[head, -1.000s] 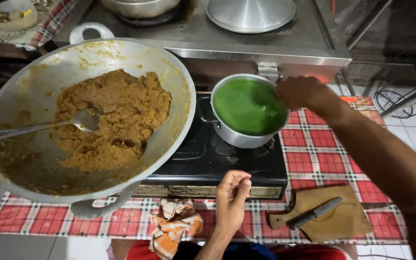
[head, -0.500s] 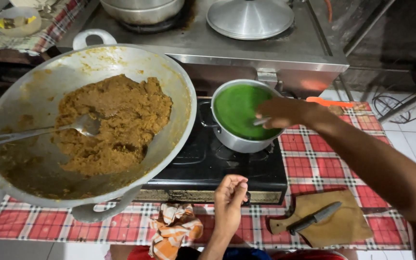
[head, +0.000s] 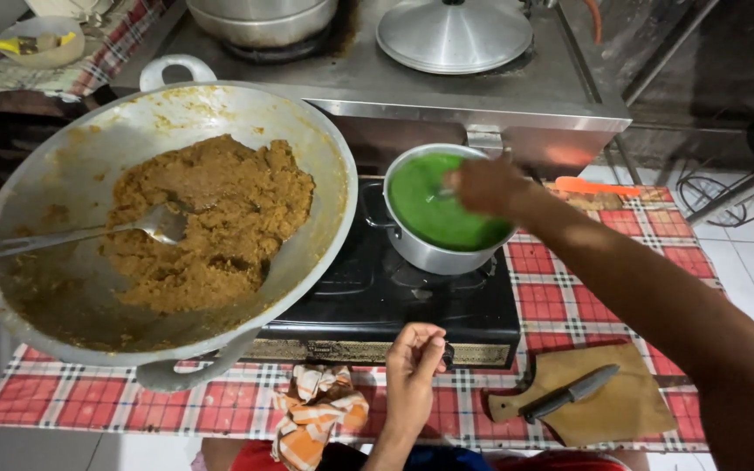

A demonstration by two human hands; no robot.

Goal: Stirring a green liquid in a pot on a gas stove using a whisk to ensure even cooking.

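Right hand (head: 489, 185) moved over green pot (head: 434, 214), left hand (head: 414, 362) at knob.

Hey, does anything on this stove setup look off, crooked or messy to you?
Yes. The big wok of brown paste dwarfs the small black stove, overhanging its left side and front edge. The crumpled orange cloth hangs over the table edge. The pot of green liquid sits level; no spills show.
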